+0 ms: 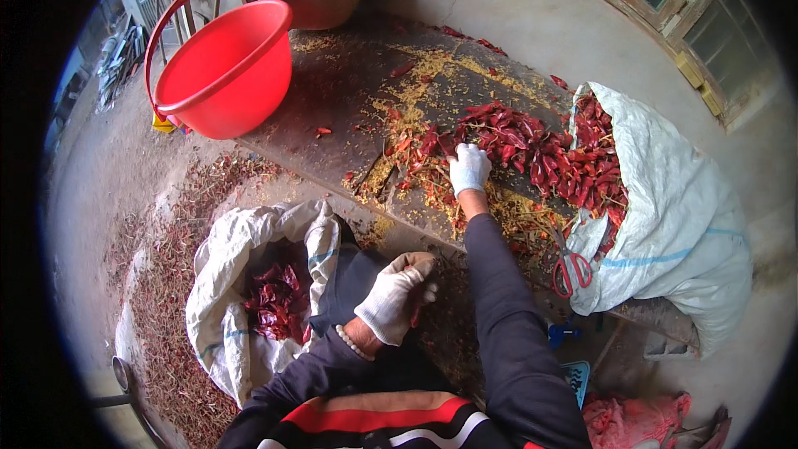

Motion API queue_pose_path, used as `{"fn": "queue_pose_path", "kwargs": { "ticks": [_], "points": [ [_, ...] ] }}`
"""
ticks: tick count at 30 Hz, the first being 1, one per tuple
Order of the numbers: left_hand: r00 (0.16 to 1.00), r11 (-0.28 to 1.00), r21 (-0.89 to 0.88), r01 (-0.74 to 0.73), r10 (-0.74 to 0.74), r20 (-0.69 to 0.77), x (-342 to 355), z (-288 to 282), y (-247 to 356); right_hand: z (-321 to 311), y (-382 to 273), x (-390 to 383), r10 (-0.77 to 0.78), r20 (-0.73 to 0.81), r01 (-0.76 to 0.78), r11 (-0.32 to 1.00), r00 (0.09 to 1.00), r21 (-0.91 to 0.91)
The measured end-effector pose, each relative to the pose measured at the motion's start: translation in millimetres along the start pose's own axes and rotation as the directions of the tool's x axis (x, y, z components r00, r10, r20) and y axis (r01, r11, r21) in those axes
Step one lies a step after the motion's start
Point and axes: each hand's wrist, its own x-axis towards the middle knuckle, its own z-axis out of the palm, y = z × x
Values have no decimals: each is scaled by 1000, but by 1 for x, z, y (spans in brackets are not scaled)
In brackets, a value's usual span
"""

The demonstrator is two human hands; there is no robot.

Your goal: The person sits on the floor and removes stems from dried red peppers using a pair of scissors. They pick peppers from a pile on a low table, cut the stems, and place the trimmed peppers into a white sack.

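My left hand (392, 299), in a white knitted glove with a worn, brownish thumb side, is closed in front of my body. Dark red dried chili peppers (416, 306) show in its grip. My right hand (470, 169), gloved in white too, reaches out to the left end of a heap of dried red chili peppers (511, 137). Its fingers are curled down at the heap, and whatever lies under them is hidden. A white woven sack (677, 199) lies on its side at the right, peppers spilling from its mouth. By my left forearm an open woven sack (220, 283) holds loose red peppers (278, 303).
Yellow seeds (416, 104) and pepper scraps cover parts of the dark tabletop (320, 145). A red plastic bucket (229, 75) stands at its far left. Red-handled scissors (572, 274) are beside the right sack. Stems and scraps (179, 283) are strewn over the floor at the left.
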Motion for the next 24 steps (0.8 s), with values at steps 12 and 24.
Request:
{"fn": "queue_pose_path", "kwargs": {
  "ticks": [12, 24],
  "points": [
    [999, 999, -19, -49, 49, -24, -1, -7, 1, 13, 25, 1, 441, -18, -330, 699, 897, 635],
    [749, 644, 551, -531, 661, -50, 4, -11, -1, -119, -37, -194, -189, -238, 295, 766, 953, 571]
  ]
}}
